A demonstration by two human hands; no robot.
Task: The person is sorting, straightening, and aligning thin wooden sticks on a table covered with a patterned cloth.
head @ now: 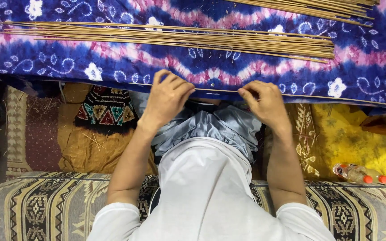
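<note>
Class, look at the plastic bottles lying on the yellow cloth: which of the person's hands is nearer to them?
Right. The right hand is at the blue cloth's edge, up-left of the bottles; the left hand is farther left.

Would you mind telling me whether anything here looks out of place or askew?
Mostly tidy. A few loose sticks lie crosswise on the brown cloth, away from the bundle on the blue cloth. Two bottles lie tipped over on the yellow cloth.

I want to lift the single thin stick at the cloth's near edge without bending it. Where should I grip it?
Probably pinch the stick in its bare stretch just beyond the right hand, coming from above. It lies flat and long along the cloth edge, so a second pinch near the left hand would limit sagging.
</note>
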